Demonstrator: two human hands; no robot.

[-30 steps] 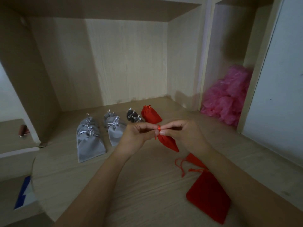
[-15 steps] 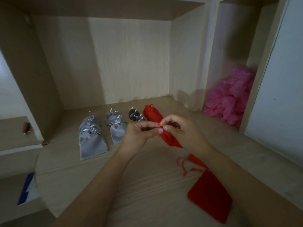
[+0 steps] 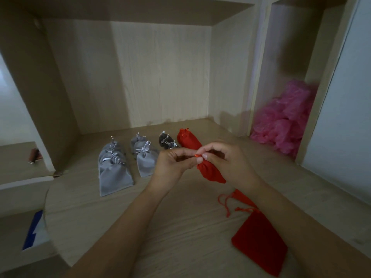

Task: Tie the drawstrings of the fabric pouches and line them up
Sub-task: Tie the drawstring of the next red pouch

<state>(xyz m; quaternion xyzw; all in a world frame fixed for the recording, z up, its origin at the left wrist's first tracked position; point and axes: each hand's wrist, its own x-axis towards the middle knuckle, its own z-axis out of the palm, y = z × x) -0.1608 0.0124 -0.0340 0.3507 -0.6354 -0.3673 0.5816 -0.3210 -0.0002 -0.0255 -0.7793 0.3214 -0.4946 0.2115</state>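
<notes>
The red pouch [image 3: 210,171] is hanging in the air at the middle of the frame, a little above the bench [image 3: 160,221], with its gathered neck pointing up and to the left and its body sloping down to the right. The short orange-red drawstring [image 3: 197,155] is sticking out at the neck. The left hand [image 3: 172,165] is pinching this drawstring with curled thumb and forefinger. The right hand [image 3: 226,163] is gripping the gathered neck of the pouch between thumb and fingertip, and its other fingers are curling loosely.

Just behind the hands, a second red pouch [image 3: 187,139] is lying closed on the bench; in the picture it is overlapping with the held one. To the left of it, two small dark pouches [image 3: 166,141] are sitting one behind the other, then a column of grey pouches [image 3: 145,157], then a further column of bigger grey ones [image 3: 115,171], all with silver bows on top.

At the lower right a flat red pouch [image 3: 259,243] is lying open on the bench. Above it a partly hidden red pouch [image 3: 242,197] is showing from under the right forearm, with loose strings beside it.

In the compartment at the right of the frame, a heap of pink plastic [image 3: 285,121] is resting.
</notes>
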